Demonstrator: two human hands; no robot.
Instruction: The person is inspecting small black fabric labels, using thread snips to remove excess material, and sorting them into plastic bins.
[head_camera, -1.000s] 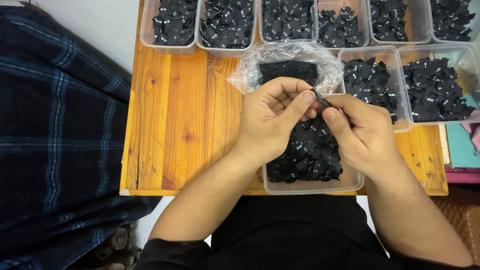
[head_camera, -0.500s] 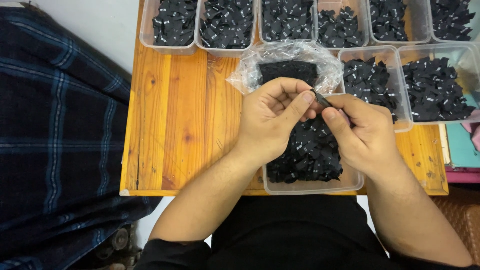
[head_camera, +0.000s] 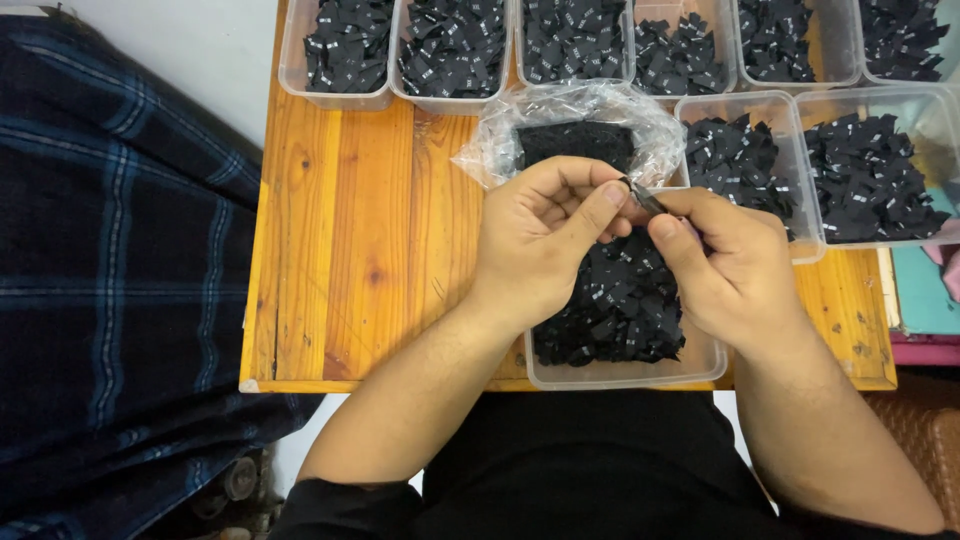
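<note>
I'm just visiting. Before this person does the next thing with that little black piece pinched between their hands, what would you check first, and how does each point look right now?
1. Small black piece held by both hands: ok, the left hand and right hand pinch it together.
2. Piece is single, not two stuck together: cannot tell, too small.
3. Clear tray sits under the hands to catch a drop: ok, it lies directly below, filled with black pieces.
4. Tray fully on the wooden table: not ok, its near rim sits at the table's front edge and seems to overhang.
5. Plastic bag clear of the hands: ok, it lies behind them.
</note>
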